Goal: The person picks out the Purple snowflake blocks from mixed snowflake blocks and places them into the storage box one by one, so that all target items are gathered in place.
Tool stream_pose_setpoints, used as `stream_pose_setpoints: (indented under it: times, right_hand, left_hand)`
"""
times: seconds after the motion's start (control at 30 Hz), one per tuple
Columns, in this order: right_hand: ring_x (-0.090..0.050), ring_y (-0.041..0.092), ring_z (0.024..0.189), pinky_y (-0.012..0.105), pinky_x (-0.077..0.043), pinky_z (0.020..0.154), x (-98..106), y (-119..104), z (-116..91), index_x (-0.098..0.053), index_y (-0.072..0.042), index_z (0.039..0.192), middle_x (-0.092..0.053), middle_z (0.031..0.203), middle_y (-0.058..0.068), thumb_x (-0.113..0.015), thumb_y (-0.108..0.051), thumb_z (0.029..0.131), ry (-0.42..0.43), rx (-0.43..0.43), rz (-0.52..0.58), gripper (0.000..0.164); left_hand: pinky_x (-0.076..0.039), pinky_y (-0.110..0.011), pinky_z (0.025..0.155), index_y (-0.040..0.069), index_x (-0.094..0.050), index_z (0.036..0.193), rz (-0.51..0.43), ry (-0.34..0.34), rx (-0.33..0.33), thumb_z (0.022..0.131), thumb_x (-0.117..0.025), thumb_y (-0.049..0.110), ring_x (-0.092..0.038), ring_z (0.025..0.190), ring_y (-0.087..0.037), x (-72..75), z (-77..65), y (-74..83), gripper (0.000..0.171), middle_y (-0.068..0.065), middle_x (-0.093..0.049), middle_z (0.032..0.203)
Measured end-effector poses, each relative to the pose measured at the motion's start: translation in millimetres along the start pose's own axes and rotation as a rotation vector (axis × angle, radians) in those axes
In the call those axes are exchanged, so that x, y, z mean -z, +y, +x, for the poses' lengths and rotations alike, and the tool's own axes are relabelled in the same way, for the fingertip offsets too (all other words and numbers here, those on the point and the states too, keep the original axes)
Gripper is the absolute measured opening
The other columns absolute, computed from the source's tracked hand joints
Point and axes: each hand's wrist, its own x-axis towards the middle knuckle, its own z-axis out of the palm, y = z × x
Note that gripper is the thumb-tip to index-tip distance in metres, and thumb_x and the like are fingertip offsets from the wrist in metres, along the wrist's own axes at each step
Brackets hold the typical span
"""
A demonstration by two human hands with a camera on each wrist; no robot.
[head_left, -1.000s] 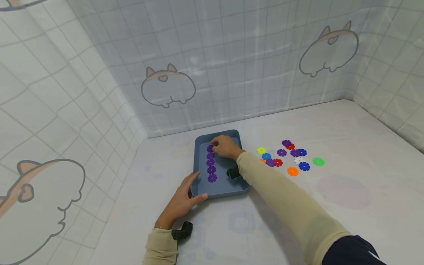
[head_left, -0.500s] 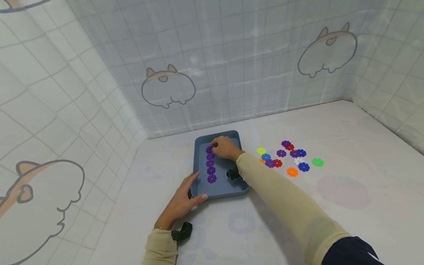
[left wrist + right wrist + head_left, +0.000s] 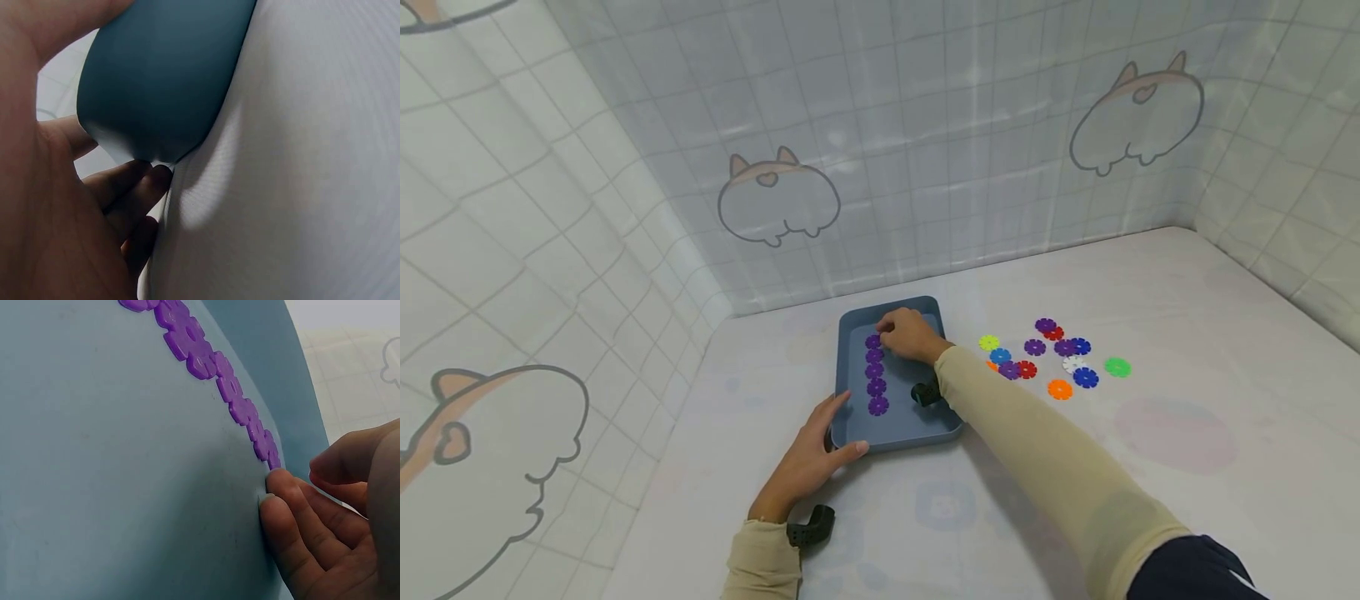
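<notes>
In the head view my left hand (image 3: pixel 808 462) holds the near left corner of a blue-grey tray (image 3: pixel 898 441), thumb over the near rim and fingers along the left side. The left wrist view shows those fingers (image 3: pixel 128 187) against the outer wall. Inside the tray, several purple notched plastic discs (image 3: pixel 876 387) lie flat in a row running away from me. My right hand (image 3: pixel 913 335) is over the far part of the tray. Its fingertips (image 3: pixel 278 509) touch the tray floor at the row's far end, right at the last disc, with the thumb side apart from them.
Right of the tray, loose discs in several colours lie scattered on the white cloth, among them an orange disc (image 3: pixel 1060 389), a green disc (image 3: pixel 1117 367) and a yellow disc (image 3: pixel 988 342). A tiled-pattern curtain (image 3: pixel 917 167) rises behind the tray.
The far purple disc has shifted very slightly left and toward me, and a bit more of it shows beside the right fingertips. The left hand keeps its place on the tray.
</notes>
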Motion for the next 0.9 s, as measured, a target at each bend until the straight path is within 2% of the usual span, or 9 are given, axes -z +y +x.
stream_pose_setpoints:
  times: [0.27,0.4,0.57,0.7,0.9]
  right_hand:
    - [-0.068,0.015,0.084,0.031,-0.056,0.073,2,-1,-2,-0.067,0.000,0.128,-0.071,0.111,0.010,-0.058,-0.014,0.100,0.004,0.005,0.058,0.033]
    - [-0.068,0.014,0.086,0.034,-0.055,0.079,7,-5,-6,-0.067,-0.001,0.128,-0.071,0.109,0.008,-0.057,-0.015,0.100,0.014,0.023,0.078,0.033]
    - [-0.069,0.024,0.091,0.035,-0.055,0.076,15,-12,-14,-0.068,-0.004,0.127,-0.072,0.105,0.008,-0.056,-0.016,0.097,0.027,0.051,0.165,0.034]
    - [-0.069,0.034,0.096,0.034,-0.057,0.076,23,-17,-25,-0.068,-0.004,0.123,-0.071,0.107,0.016,-0.057,-0.016,0.098,0.043,0.057,0.273,0.030]
    - [-0.069,0.031,0.096,0.033,-0.058,0.077,38,-20,-51,-0.070,-0.006,0.120,-0.072,0.103,0.011,-0.060,-0.017,0.101,0.126,0.052,0.321,0.024]
  left_hand:
    - [-0.020,-0.065,0.114,0.025,-0.026,0.161,0.004,-0.001,-0.005,0.091,-0.069,0.051,-0.018,0.150,-0.033,-0.3,-0.3,-0.7,0.085,-0.008,-0.017,0.166]
    - [-0.020,-0.065,0.114,0.026,-0.026,0.161,0.002,0.000,0.007,0.091,-0.070,0.050,-0.018,0.150,-0.033,0.0,-0.9,0.1,0.085,-0.008,-0.016,0.166]
    - [-0.020,-0.066,0.114,0.026,-0.027,0.160,-0.001,0.003,0.015,0.091,-0.070,0.050,-0.018,0.150,-0.034,0.4,-1.0,-0.4,0.085,-0.009,-0.016,0.166]
    - [-0.020,-0.066,0.114,0.026,-0.026,0.160,0.004,0.004,0.009,0.092,-0.070,0.049,-0.018,0.150,-0.035,0.3,-0.2,-1.4,0.085,-0.009,-0.016,0.166]
    - [-0.021,-0.065,0.114,0.026,-0.027,0.160,0.016,0.007,-0.005,0.091,-0.070,0.051,-0.018,0.150,-0.034,-0.3,1.7,-1.7,0.085,-0.010,-0.017,0.165]
